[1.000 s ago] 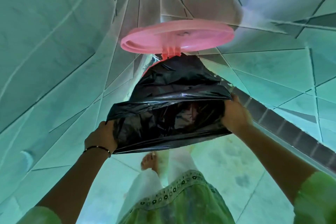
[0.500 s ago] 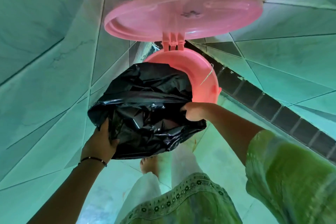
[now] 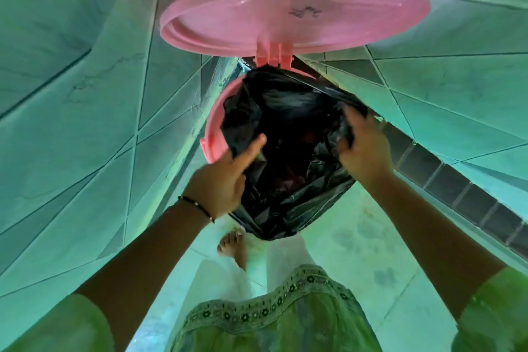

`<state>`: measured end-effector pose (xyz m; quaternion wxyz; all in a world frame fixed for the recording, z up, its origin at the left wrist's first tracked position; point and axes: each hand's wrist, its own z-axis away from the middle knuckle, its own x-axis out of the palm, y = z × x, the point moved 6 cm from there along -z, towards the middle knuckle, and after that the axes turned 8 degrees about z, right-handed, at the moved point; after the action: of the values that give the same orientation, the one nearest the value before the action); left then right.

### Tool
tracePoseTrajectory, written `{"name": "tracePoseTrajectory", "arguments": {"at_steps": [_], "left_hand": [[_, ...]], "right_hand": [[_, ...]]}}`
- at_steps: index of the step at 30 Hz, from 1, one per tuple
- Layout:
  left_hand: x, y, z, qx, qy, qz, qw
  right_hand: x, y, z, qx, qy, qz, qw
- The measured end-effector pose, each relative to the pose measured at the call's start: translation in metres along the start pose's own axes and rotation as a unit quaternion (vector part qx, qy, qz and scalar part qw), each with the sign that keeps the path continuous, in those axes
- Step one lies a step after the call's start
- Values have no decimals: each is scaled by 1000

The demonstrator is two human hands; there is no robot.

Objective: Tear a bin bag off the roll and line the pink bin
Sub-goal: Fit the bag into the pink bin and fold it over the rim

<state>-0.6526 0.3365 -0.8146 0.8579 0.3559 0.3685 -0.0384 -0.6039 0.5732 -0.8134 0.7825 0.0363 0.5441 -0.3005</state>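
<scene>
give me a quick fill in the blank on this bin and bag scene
1. The bin bag is ____ in colour.
2. The lid of the pink bin stands ____.
3. The bracelet is on the ____ wrist.
4. The right hand grips the bag's ____ edge.

Missing words: black; open; left; right

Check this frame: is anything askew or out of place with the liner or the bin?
The black bin bag sits unevenly: its edge covers the pink bin rim on the right but leaves the left rim bare. The right hand grips it; the left hand holds the near edge. The lid stands open.
</scene>
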Motion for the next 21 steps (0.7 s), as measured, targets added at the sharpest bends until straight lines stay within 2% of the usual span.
{"name": "tracePoseTrajectory", "arguments": {"at_steps": [2, 3, 4, 5, 6, 7, 8, 10, 12, 13, 15, 16, 17, 18, 20, 21], "left_hand": [[-18, -31, -10, -145, 86, 44, 985], [-24, -47, -11, -204, 107, 52, 972], [-26, -56, -9, -235, 100, 36, 966], [-24, -58, -6, -237, 71, 13, 969], [-18, -54, -6, -212, 40, -6, 976], [-11, -44, -5, -172, 12, -18, 985], [-2, -35, -3, -131, -15, -32, 991], [11, -26, -4, -93, -50, -73, 992], [13, -37, -7, -138, -50, -102, 984], [9, -45, -9, -178, -45, -100, 978], [-2, -63, -8, -246, -24, -79, 966], [-5, -70, -6, -264, -15, -73, 962], [-7, -74, -5, -267, -13, -69, 961], [-5, -74, -4, -254, -22, -69, 964], [5, -67, -1, -206, -57, -86, 973], [9, -67, 1, -194, -66, -94, 974]], "right_hand": [[14, -42, 17, -219, -21, 78, 972], [23, -56, 26, -285, -40, 89, 954], [30, -63, 28, -307, -67, 91, 945], [35, -64, 23, -285, -93, 90, 950], [39, -58, 14, -223, -111, 95, 964], [40, -48, 4, -149, -128, 104, 975], [41, -42, -1, -111, -150, 127, 974], [56, -51, 3, -159, -200, 171, 952], [67, -64, 17, -247, -228, 194, 922], [64, -62, 18, -246, -216, 190, 926], [42, -37, -3, -107, -163, 144, 970], [31, -20, -12, -44, -134, 134, 981], [22, -10, -18, -20, -121, 153, 981], [20, -6, -20, -47, -124, 192, 972], [33, -3, -14, -167, -177, 237, 941], [34, 1, -13, -193, -198, 247, 929]]}}
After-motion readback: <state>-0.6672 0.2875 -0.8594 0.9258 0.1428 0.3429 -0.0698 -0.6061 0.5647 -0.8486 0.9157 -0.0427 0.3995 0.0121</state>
